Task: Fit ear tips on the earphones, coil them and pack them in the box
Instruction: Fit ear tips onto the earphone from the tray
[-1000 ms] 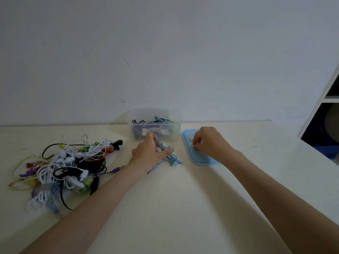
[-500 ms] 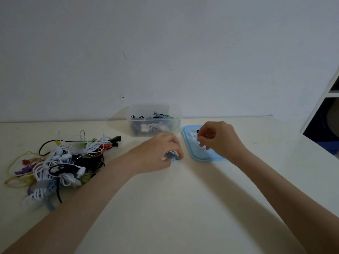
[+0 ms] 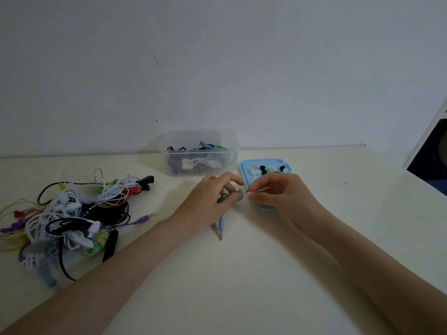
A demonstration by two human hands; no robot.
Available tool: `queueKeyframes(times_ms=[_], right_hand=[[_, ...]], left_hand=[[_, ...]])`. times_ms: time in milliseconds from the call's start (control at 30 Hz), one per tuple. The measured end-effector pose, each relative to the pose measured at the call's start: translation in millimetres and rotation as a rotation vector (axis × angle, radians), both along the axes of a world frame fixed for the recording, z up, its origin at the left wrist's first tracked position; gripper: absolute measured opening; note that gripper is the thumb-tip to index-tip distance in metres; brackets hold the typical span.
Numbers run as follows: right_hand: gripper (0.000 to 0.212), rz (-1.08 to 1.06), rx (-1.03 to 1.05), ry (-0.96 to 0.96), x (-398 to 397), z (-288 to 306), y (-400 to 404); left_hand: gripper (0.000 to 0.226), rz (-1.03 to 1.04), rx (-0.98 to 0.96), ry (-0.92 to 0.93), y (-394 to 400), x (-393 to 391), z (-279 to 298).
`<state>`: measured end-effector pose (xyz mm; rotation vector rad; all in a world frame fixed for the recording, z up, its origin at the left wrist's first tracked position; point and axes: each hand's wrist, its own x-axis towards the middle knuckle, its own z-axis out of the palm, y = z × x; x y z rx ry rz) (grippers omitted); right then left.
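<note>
Cable tangle left — box behind.

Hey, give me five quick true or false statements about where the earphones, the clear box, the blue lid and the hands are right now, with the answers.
1. The clear box at the back of the table already holds some earphones. True.
2. The tangled pile of earphones lies to the right of both hands. False: it lies to the left of them.
3. The left hand pinches a blue earphone whose plug end trails on the table. True.
4. The blue lid is shut on the clear box. False: it lies on the table beside the box, with ear tips on it.
5. The right hand rests flat and open on the table. False: its fingertips pinch something small next to the left hand.
</note>
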<state>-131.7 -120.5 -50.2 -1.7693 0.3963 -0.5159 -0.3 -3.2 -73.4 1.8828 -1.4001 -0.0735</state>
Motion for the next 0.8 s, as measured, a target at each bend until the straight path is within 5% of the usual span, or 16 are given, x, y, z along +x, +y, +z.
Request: queueKeyframes(times_ms=[333, 800], right_hand=[[0.009, -0.066, 0.198, -0.094, 1, -5, 1], [0.011, -0.029, 0.034, -0.052, 1, -5, 7]], left_hand=[[0.014, 0.011, -0.066, 0.055, -1, -4, 0], [0.013, 0.152, -0.057, 0.066, -2, -17, 1]])
